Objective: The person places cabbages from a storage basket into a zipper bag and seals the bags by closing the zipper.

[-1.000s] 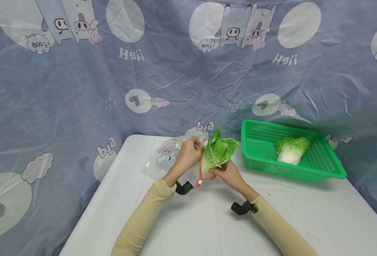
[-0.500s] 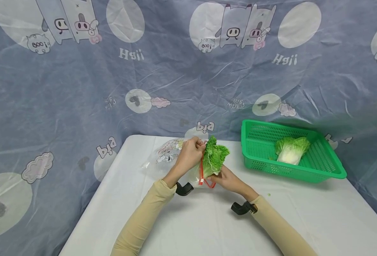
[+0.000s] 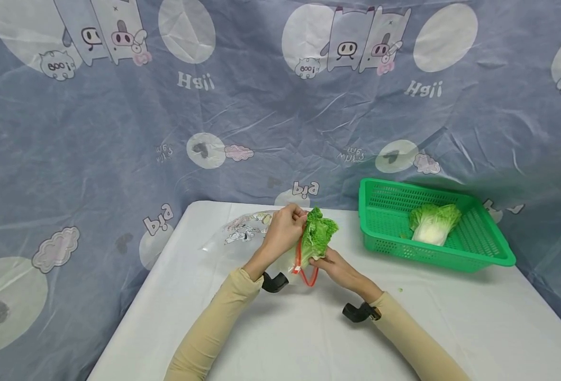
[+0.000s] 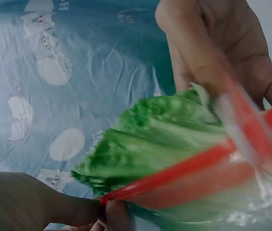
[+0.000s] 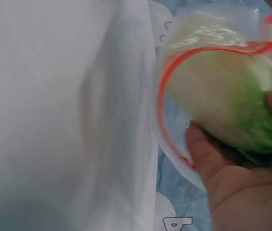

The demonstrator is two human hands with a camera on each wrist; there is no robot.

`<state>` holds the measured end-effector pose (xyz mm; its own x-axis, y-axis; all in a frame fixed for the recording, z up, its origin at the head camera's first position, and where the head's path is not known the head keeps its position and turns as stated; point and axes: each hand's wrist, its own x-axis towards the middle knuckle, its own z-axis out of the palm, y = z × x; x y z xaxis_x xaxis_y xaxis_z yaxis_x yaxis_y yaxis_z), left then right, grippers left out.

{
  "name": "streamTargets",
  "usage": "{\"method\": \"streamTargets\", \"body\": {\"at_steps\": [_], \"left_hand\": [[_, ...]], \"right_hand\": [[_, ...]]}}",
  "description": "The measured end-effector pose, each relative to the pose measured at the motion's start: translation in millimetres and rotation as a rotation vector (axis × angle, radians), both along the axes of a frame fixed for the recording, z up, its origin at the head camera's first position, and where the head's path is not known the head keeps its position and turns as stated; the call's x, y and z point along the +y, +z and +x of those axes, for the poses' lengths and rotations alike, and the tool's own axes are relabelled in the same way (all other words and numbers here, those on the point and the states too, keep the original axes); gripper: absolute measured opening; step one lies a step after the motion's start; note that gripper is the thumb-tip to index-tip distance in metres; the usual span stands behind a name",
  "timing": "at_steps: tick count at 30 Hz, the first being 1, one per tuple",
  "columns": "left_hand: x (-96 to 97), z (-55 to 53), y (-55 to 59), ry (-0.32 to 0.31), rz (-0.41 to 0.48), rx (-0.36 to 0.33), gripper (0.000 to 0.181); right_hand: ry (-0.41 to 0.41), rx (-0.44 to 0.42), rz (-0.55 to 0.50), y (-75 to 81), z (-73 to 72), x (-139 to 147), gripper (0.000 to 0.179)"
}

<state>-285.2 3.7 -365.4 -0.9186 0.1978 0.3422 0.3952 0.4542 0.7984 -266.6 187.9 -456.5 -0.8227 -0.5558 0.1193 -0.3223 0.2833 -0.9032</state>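
Note:
A clear zip bag [image 3: 248,232] with cartoon prints and a red zip rim lies out to the left across the table. My left hand [image 3: 284,228] pinches the far part of its rim. My right hand [image 3: 336,269] holds a napa cabbage [image 3: 320,235] at the mouth of the bag. In the right wrist view the pale base of the cabbage [image 5: 208,91] is inside the red rim [image 5: 164,86], and the green leaves stick out. Close to that rim is my right hand's thumb [image 5: 200,149]. The left wrist view shows the red rim [image 4: 174,168] running across the leaves.
At the right stands a green perforated basket [image 3: 433,259] with another napa cabbage [image 3: 434,226] in it. A small green scrap [image 3: 400,289] lies on the white table [image 3: 309,338]. A printed grey-blue curtain [image 3: 271,106] hangs behind the table.
The cabbage has moved left and slightly down into the bag's mouth with my right hand. The rim's near side now loops lower, and the bag stretches further left. My left hand has hardly moved.

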Motion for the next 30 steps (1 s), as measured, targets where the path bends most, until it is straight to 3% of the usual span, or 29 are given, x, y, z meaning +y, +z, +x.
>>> {"method": "streamTargets", "body": {"at_steps": [9, 12, 18, 22, 26, 28, 30], "left_hand": [[1.7, 5.3, 2.0, -0.082, -0.07, 0.04, 0.008], [2.1, 8.1, 3.1, -0.088, -0.094, 0.033, 0.01], [2.8, 13.4, 4.5, -0.104, -0.148, 0.002, 0.011], [3.2, 12.3, 3.0, -0.087, -0.144, 0.034, 0.011], [4.5, 11.6, 2.2, -0.04, -0.146, 0.095, 0.009], [6.3, 13.5, 2.0, -0.061, -0.155, 0.095, 0.008], [8.6, 17.9, 3.0, -0.124, -0.159, 0.071, 0.009]], "right_hand": [[-0.097, 0.016, 0.168, 5.5, -2.7, 1, 0.055], [-0.109, -0.009, 0.159, 8.0, -4.0, 5, 0.054], [-0.106, -0.082, 0.028, 9.7, -3.8, 7, 0.063], [-0.102, 0.017, 0.12, 7.0, 0.0, 1, 0.071], [-0.111, 0.07, 0.216, 5.7, 3.5, -4, 0.067], [-0.106, 0.05, 0.227, 5.4, 3.7, -4, 0.064], [-0.094, 0.023, 0.229, 4.9, 3.2, -3, 0.059]]}}
